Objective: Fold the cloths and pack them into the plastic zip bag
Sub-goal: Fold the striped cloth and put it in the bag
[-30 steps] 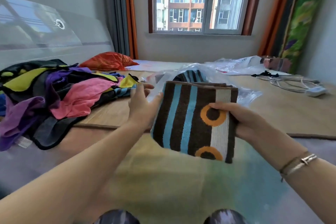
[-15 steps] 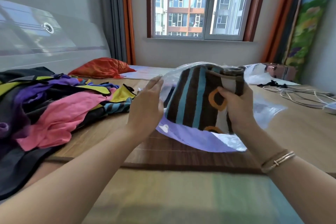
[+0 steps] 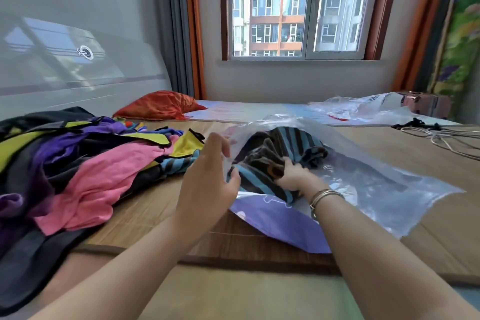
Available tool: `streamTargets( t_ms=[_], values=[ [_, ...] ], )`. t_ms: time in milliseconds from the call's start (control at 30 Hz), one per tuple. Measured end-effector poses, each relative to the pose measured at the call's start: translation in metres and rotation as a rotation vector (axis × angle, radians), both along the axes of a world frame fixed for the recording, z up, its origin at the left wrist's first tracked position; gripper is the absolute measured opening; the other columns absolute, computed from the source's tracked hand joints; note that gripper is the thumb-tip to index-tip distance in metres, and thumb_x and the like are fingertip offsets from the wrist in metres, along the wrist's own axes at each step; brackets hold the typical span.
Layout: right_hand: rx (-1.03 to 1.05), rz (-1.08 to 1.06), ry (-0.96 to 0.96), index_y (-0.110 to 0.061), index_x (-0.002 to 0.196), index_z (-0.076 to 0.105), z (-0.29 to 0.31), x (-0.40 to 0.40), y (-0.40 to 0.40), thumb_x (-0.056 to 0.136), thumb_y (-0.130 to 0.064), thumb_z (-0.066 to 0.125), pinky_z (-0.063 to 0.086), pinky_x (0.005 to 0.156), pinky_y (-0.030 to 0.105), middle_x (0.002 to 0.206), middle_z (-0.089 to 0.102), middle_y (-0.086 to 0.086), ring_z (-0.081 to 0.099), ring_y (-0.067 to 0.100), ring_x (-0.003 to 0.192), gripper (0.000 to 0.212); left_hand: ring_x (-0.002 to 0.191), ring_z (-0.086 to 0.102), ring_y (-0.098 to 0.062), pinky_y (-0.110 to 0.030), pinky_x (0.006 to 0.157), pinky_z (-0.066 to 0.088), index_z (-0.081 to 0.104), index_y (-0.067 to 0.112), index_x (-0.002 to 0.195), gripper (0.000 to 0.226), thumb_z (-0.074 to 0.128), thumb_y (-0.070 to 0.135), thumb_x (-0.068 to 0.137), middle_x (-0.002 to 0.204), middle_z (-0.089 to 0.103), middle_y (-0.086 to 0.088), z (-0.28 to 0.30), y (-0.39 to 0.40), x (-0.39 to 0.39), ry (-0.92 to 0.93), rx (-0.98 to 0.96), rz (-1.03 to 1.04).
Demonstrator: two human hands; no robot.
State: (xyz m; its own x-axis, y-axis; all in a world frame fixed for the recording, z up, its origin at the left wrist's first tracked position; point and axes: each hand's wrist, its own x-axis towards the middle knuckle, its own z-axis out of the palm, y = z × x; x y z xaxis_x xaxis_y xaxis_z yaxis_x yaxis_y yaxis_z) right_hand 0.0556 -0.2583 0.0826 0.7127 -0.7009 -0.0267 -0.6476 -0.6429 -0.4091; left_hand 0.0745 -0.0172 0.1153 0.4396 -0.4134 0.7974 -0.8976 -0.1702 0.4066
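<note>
Her right hand (image 3: 292, 177) grasps the striped towel (image 3: 283, 148) inside the plastic zip bag (image 3: 376, 179) lying on the mat; her left hand (image 3: 207, 184) pinches the bag's mouth open, the cloth pile (image 3: 85, 158) just beside.

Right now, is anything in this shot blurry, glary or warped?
Head view: daylight from the window glares on the plastic bag; the striped cloth and right hand look smeared; the wide lens bows the curtains at the edges.
</note>
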Motion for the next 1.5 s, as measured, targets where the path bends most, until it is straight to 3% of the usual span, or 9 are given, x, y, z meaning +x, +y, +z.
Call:
streamTargets(
  t_ms=[133,233,433,567,700,1000,1167,1333,1500],
  values=[
    [-0.117,-0.099,0.010,-0.010,0.149,0.006,-0.006,-0.001,0.010,0.086,-0.044,0.064,0.029,0.107,0.053,0.153,0.015,0.018,0.020,0.037,0.140,0.092,0.095,0.054,-0.008,-0.014,0.078,0.044,0.022,0.030,0.107,0.067,0.079,0.013,0.075,0.107,0.047,0.008,0.003,-0.009,0.009,0.196,-0.014,-0.039],
    [-0.497,-0.035,0.044,-0.013,0.149,0.009,0.001,-0.007,0.026,0.086,-0.045,0.064,0.036,0.103,0.050,0.150,0.025,0.015,0.029,0.035,0.136,0.090,0.081,0.056,-0.004,-0.003,0.065,0.037,0.047,0.024,0.118,0.044,0.068,0.009,0.083,0.093,0.054,0.013,0.008,-0.023,0.020,0.251,0.102,-0.015],
    [-0.312,0.174,-0.070,-0.014,0.123,0.045,0.009,-0.001,0.045,0.079,-0.072,0.056,0.047,0.074,0.036,0.127,0.046,0.010,0.057,0.030,0.106,0.074,0.073,0.066,-0.029,-0.046,0.066,0.055,0.055,0.010,0.093,0.014,0.042,0.011,0.094,0.080,0.066,-0.009,0.021,-0.041,0.039,0.210,0.012,0.065],
    [-0.202,0.182,0.189,-0.006,0.151,0.012,-0.010,0.032,0.033,0.104,-0.027,0.029,0.034,0.104,0.047,0.152,0.025,0.024,0.036,0.041,0.135,0.054,0.075,0.064,-0.035,-0.049,0.066,0.054,0.046,0.013,0.097,0.028,0.034,0.038,0.092,0.083,0.064,-0.012,0.032,-0.050,0.038,0.209,-0.011,0.077],
    [-0.275,0.102,0.270,-0.010,0.152,0.006,-0.027,0.055,0.038,0.101,-0.012,0.035,0.044,0.096,0.058,0.148,0.022,0.030,0.038,0.052,0.127,0.059,0.074,0.065,-0.036,-0.050,0.066,0.054,0.040,0.016,0.088,0.023,0.034,0.037,0.094,0.082,0.062,-0.013,0.035,-0.055,0.036,0.209,-0.054,0.033],
    [0.272,-0.311,-0.982,-0.001,0.136,0.039,0.019,0.056,0.004,0.087,-0.040,0.061,0.039,0.101,0.032,0.134,0.053,0.016,0.050,0.031,0.124,0.067,0.077,0.066,-0.029,-0.050,0.069,0.055,0.046,0.011,0.091,0.010,0.043,0.017,0.099,0.083,0.061,-0.006,0.044,-0.054,0.046,0.188,-0.085,-0.002],
    [0.246,0.337,-0.367,-0.010,0.153,0.013,0.003,0.131,0.020,0.096,-0.046,0.048,0.027,0.112,0.040,0.144,0.035,0.007,0.030,0.027,0.136,0.077,0.079,0.064,-0.029,-0.046,0.070,0.052,0.043,0.010,0.090,0.015,0.042,0.021,0.101,0.085,0.063,-0.011,0.051,-0.058,0.046,0.139,-0.092,0.061],
    [-0.185,0.302,0.013,-0.044,0.150,-0.007,-0.016,0.119,0.003,0.092,-0.066,0.032,0.000,0.110,0.068,0.162,-0.008,0.000,-0.008,0.036,0.147,0.073,0.069,0.066,-0.026,-0.050,0.063,0.054,0.045,0.013,0.088,0.016,0.043,0.022,0.100,0.079,0.064,-0.009,0.046,-0.051,0.057,0.164,-0.095,-0.016],
    [-0.472,0.272,0.030,-0.040,0.149,-0.016,-0.015,0.118,0.001,0.094,-0.064,0.027,0.040,0.101,0.054,0.162,-0.005,0.011,0.034,0.043,0.136,0.074,0.066,0.067,-0.024,-0.050,0.059,0.055,0.048,0.009,0.090,0.018,0.042,0.023,0.101,0.078,0.065,-0.010,0.048,-0.048,0.060,0.160,-0.090,-0.040]
  ],
)
